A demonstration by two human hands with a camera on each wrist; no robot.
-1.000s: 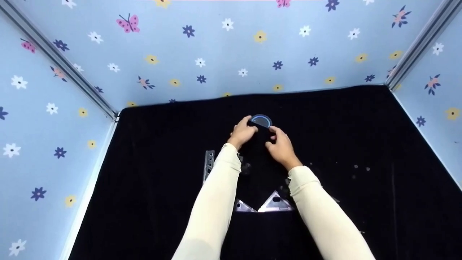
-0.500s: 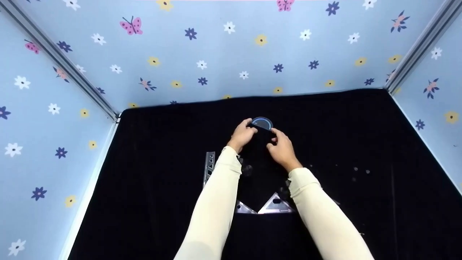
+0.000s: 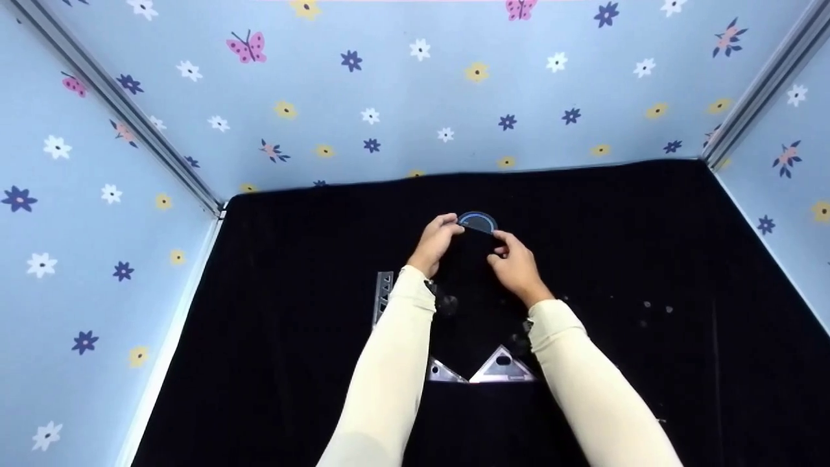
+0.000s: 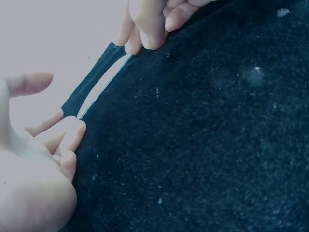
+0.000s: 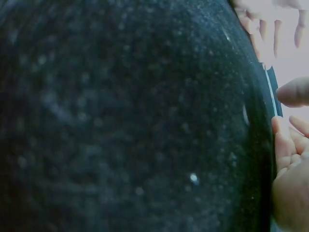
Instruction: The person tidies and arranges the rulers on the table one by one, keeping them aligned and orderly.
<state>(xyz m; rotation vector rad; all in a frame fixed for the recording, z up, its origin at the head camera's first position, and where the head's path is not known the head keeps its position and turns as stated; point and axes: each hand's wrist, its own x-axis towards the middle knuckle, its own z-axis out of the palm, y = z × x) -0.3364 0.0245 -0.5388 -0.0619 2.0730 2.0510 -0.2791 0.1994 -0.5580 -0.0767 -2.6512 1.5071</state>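
A dark semicircular protractor (image 3: 478, 222) with a blue scale spans the space between my two hands in the head view. My left hand (image 3: 436, 241) holds its left corner at the fingertips. At the other corner my right hand (image 3: 515, 263) grips with its fingertips, its thumb lower down and apart. The left wrist view shows the protractor (image 4: 87, 87) nearly edge-on, its straight side toward the camera. There, left fingertips (image 4: 75, 128) meet the near end and right fingertips (image 4: 134, 43) the far end. Only a thin strip of the protractor (image 5: 271, 92) appears in the right wrist view.
Two clear set squares lie nearer the body, the right one (image 3: 502, 368) in fuller view than the left one (image 3: 443, 372), partly under my left sleeve. A ruler (image 3: 383, 292) with triangular cutouts is partly covered by that sleeve. Flowered walls (image 3: 402, 84) enclose the black cloth (image 3: 311, 240).
The head view has shifted slightly, with the background sliding a little right and down. Both hands keep nearly the same hold on the protractor.
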